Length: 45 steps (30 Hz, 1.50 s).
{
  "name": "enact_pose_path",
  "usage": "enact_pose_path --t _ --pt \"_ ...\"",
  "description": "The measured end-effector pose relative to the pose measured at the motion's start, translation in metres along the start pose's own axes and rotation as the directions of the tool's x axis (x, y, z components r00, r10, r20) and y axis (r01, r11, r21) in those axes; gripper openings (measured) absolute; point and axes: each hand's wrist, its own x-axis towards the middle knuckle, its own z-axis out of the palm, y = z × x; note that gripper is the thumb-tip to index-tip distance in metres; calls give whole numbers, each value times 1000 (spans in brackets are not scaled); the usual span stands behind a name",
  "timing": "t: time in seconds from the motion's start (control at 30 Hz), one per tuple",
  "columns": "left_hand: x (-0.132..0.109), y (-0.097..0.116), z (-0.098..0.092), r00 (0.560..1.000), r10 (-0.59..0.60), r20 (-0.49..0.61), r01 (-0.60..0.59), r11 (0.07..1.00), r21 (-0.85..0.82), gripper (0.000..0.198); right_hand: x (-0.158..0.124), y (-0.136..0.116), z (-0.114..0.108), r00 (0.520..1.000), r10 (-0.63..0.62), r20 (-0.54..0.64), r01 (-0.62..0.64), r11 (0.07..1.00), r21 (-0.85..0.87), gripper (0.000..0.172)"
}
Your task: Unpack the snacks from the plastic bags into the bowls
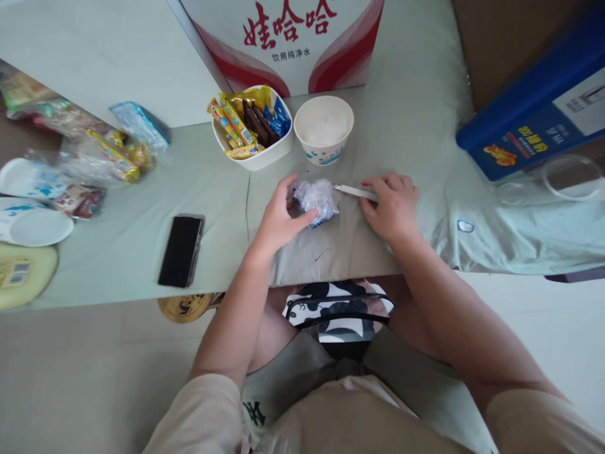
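Observation:
My left hand (282, 217) curls around the left side of a crumpled clear plastic bundle (320, 197) with blue showing at its lower edge. The bundle rests on the cloth near the table's front. In my right hand (393, 205) is a slim white tool with a narrow metal-looking tip (354, 192), perhaps a small craft knife. Its tip points left and ends close to the bundle's right side; whether they touch I cannot tell. Behind the bundle stands a white paper cup (324, 146) with whitish, translucent contents. Beside it sits a white bowl (258, 161) of wrapped snacks.
A black phone (181, 251) lies to the left. Further left are paper cups (35, 221), snack packets (113, 154) and a yellow-green container (26, 274). A white-and-red carton (293, 69) stands behind. On the right are a blue box (529, 113) and a clear plastic cup (571, 178).

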Motion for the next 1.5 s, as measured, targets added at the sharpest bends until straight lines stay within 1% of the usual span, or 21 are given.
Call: enact_pose_path --t 0.07,0.13,0.23,0.3,0.33,0.4,0.53,0.67,0.77,0.87,0.93,1.0,1.03,1.1,1.13,1.17,1.2,1.3,1.37,1.43,1.5 --pt "1 0 -8 1000 19 3 -19 998 59 82 0 -4 -1 999 -38 31 37 998 44 34" --pt "1 -1 -12 999 10 -49 -5 996 92 72 -1 -9 0 990 -120 77 110 986 121 33" --pt "3 1 -14 989 -111 -96 108 994 -33 34 -4 -13 3 946 -293 141 246 928 278 41" --pt "4 3 -14 976 -213 -40 204 967 -153 13 -5 -15 6 923 -350 160 281 897 341 52" --pt "5 5 -13 970 -245 -6 239 952 -194 7 -5 -16 7 922 -349 166 275 894 353 55" --pt "6 8 -12 962 -271 29 270 932 -240 7 -4 -17 8 932 -320 172 242 900 361 56" --pt "8 11 -13 953 -303 -18 284 912 -297 12 -2 -18 4 938 -316 146 236 885 401 32" --pt "10 7 -16 945 -325 -45 295 903 -312 9 1 -12 -3 961 -263 90 184 845 503 20" --pt "10 -2 -23 932 -353 -81 316 901 -297 8 4 -3 -3 989 -148 25 107 815 570 10" --pt "9 -12 -31 902 -403 -157 359 899 -249 8 4 4 -3 997 69 -37 -37 829 557 8" --pt "8 -17 -36 903 -346 -257 291 929 -228 12 2 4 -5 980 154 -124 -73 866 495 16" --pt "7 -17 -37 923 -173 -345 119 978 -172 25 -2 1 -8 975 105 -196 -14 909 417 23" --pt "7 -15 -36 932 -72 -354 31 992 -119 34 -3 -2 -10 977 60 -203 27 916 399 26" --pt "7 -11 -31 954 93 -284 -90 996 22 55 -5 -7 -12 985 15 -172 63 897 437 30" --pt "7 -8 -28 964 139 -226 -121 988 92 62 -5 -10 -13 988 28 -152 48 880 473 33" --pt "8 -6 -24 973 162 -165 -136 978 157 63 -5 -11 -13 989 60 -135 16 864 504 35" --pt "8 -3 -21 980 163 -111 -137 967 213 59 -4 -12 -12 987 104 -120 -26 850 526 35" --pt "7 6 -17 997 68 -22 -58 949 308 24 1 -9 -9 968 243 -69 -163 812 560 26" --pt "4 15 -18 1000 -17 -10 19 956 292 10 5 -4 -8 949 308 -61 -215 779 589 23" --pt "0 25 -21 996 -83 35 73 972 221 15 7 1 -8 932 344 -110 -216 774 595 28" --pt "-2 31 -24 986 -119 114 98 980 175 25 6 3 -10 915 359 -186 -200 803 562 33"
